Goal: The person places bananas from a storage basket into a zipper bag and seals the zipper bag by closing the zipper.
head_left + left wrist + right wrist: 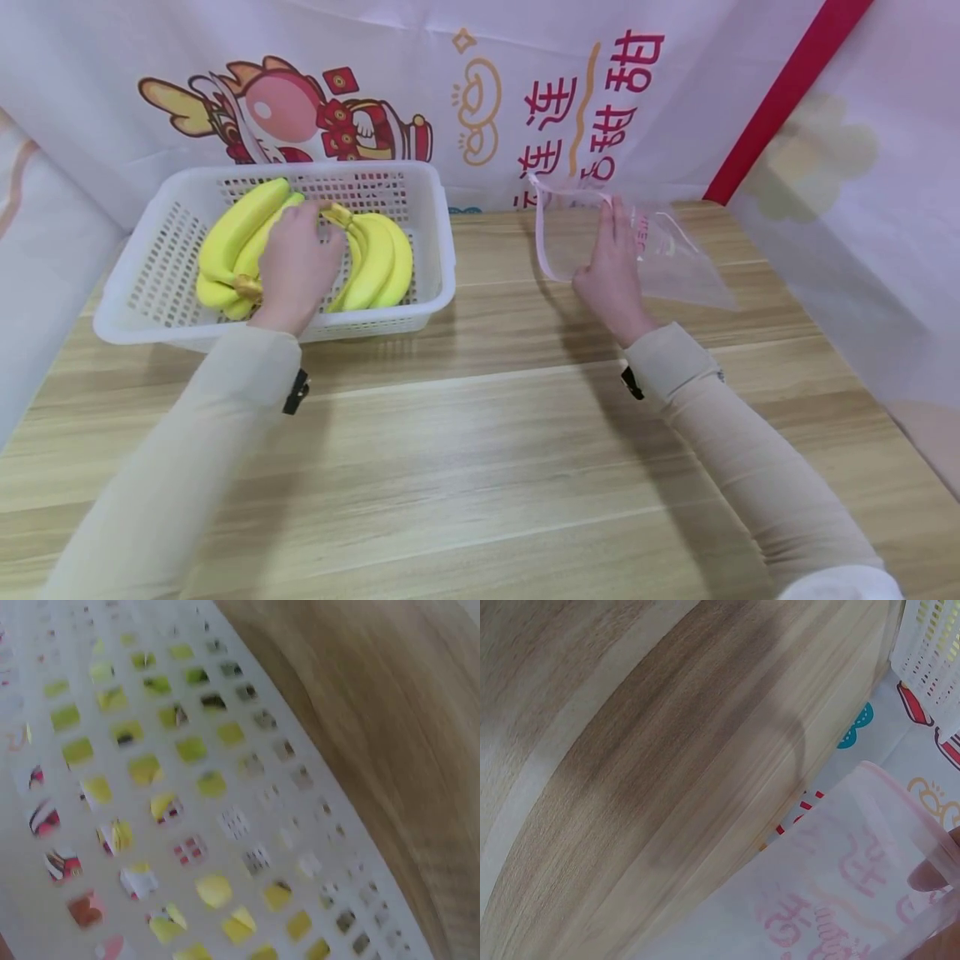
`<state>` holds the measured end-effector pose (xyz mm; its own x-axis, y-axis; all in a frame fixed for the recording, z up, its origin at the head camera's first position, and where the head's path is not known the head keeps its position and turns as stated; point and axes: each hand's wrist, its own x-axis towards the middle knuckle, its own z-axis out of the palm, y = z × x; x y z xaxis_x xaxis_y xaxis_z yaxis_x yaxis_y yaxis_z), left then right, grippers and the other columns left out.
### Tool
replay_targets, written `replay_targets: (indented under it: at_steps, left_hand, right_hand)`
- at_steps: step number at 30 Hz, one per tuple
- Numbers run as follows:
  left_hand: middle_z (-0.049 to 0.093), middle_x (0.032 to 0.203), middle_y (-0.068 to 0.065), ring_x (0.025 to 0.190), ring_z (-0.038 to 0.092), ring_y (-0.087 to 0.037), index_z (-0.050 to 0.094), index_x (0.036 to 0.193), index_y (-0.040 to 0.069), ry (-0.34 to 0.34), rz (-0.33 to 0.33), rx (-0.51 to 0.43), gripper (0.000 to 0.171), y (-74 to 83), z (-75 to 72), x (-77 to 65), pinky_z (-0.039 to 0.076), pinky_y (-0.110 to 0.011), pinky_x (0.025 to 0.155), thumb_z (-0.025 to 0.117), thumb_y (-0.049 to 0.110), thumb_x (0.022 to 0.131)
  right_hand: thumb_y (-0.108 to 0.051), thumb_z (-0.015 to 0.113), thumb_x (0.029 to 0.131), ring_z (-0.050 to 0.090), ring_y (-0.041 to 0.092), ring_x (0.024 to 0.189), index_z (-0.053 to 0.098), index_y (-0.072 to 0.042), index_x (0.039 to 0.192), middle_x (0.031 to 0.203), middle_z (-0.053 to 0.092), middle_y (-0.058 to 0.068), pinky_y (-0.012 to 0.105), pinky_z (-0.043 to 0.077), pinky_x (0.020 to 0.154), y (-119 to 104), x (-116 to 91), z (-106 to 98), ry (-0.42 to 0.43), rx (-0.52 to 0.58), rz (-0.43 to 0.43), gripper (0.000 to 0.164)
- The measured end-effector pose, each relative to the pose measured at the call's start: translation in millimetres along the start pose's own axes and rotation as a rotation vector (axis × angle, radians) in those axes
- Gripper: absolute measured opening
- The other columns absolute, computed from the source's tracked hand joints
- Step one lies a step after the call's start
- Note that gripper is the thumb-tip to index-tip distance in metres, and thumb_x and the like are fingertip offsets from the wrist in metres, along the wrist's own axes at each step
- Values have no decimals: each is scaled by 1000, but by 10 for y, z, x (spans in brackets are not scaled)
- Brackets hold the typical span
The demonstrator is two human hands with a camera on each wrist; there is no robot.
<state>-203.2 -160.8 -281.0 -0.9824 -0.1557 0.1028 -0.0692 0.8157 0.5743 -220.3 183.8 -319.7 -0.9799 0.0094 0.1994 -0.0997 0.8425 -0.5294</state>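
My left hand (pixel 300 262) reaches down into a white plastic basket (pixel 442 250) holding yellow bananas. Its fingertips are at the stem of the right-hand banana bunch (pixel 382 258); whether they pinch it is hidden. Another bunch (pixel 243 225), greenish at one tip, lies left of that hand. Farther right, my right hand (pixel 615 271) holds a clear zip bag (pixel 686 267) near its pink-edged mouth. In the right wrist view a fingertip (pixel 930 876) shows at the bag's film (pixel 840 877). The left wrist view shows mostly the basket's perforated wall (pixel 165 825), with yellow behind its holes.
Everything stands on a wood-grain table (pixel 480 450). White cloth (pixel 495 75) with red lettering and cartoon prints hangs along its back edge. More pale cloth (pixel 870 250) closes off the right side, beside a red band (pixel 787 100).
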Motion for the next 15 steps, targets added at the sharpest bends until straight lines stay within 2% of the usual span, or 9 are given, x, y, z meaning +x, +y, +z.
replay_targets:
  at_steps: [4, 7, 9, 11, 15]
  left_hand:
    - [45, 143, -20, 129, 44, -38, 43, 142, 10, -81, 60, 12, 48, 51, 108, -31, 42, -56, 99, 38, 29, 99]
    - [42, 145, -21, 132, 41, -39, 41, 144, 11, -150, 84, 50, 51, 78, 165, -35, 40, -58, 102, 39, 35, 99]
    - [38, 148, -21, 136, 36, -40, 39, 146, 11, -194, 90, 66, 53, 89, 191, -36, 34, -59, 108, 42, 37, 99]
    - [36, 150, -22, 138, 32, -40, 37, 147, 10, -223, 100, 79, 56, 94, 209, -32, 28, -60, 112, 45, 37, 98]
    - [34, 150, -23, 139, 30, -41, 34, 147, 9, -254, 111, 104, 62, 97, 232, -18, 27, -59, 114, 51, 39, 96]
  right_hand:
    - [13, 51, 72, -2, 31, 150, 1, -2, 153, 162, -8, 10, 45, 3, 123, 3, 1, 7, -9, -6, 1, 96]
    - [13, 51, 72, -1, 32, 150, 2, -1, 153, 162, -7, 11, 45, 4, 123, 6, 6, 14, -13, -10, 2, 96]
    - [13, 50, 73, -1, 32, 150, 1, -2, 153, 162, -8, 10, 45, 4, 123, 5, 6, 17, -18, -9, 4, 96]
    - [13, 49, 73, -1, 32, 150, 0, -2, 153, 162, -8, 10, 45, 4, 123, 8, 10, 22, -21, -15, 6, 95]
    - [13, 49, 74, -1, 32, 150, -1, -2, 153, 162, -9, 10, 45, 4, 123, 4, 11, 19, -34, -20, 14, 94]
